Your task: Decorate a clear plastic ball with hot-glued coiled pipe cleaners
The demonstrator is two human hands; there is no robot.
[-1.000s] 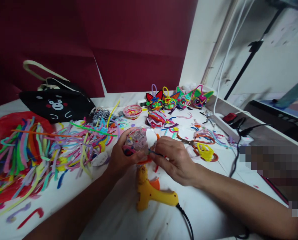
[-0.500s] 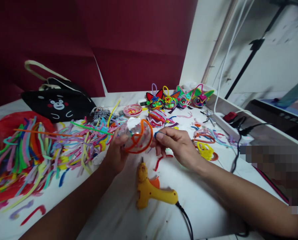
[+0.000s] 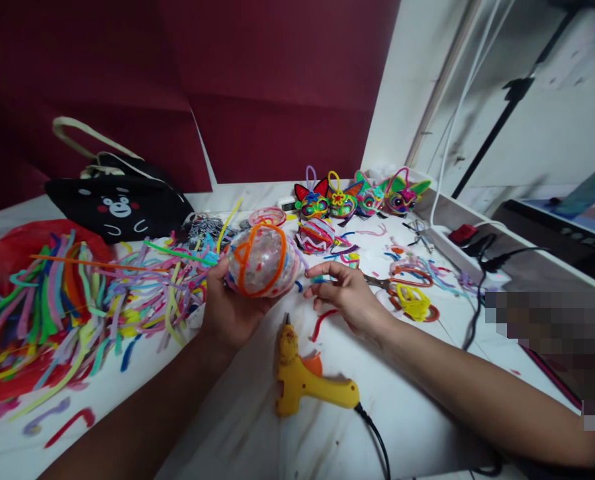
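Observation:
My left hand (image 3: 232,303) is closed around a clear plastic ball (image 3: 271,257), holding it above the table from its left and underside. Fuzzy orange pipe cleaner (image 3: 248,252) lines its surface in a loop with a crossing strip. To the right of the ball is my right hand (image 3: 344,293), its fingers curved and apart with nothing seen between them. A small blue pipe cleaner piece (image 3: 298,286) shows just left of its fingertips. Below both hands a yellow hot glue gun (image 3: 297,380) lies on its side, nozzle pointing away from me.
Piled pipe cleaners (image 3: 147,287) cover the left side. Behind stand a black bag (image 3: 120,207) and several finished colourful animal-head ornaments (image 3: 342,200). Orange-handled scissors (image 3: 412,275) lie right, under a yellow bundle (image 3: 413,303). A power strip (image 3: 460,250) sits at the right edge.
The ball has turned in my left hand, so its orange loop faces me more. My right hand has let go of the small blue piece, and its fingers have spread.

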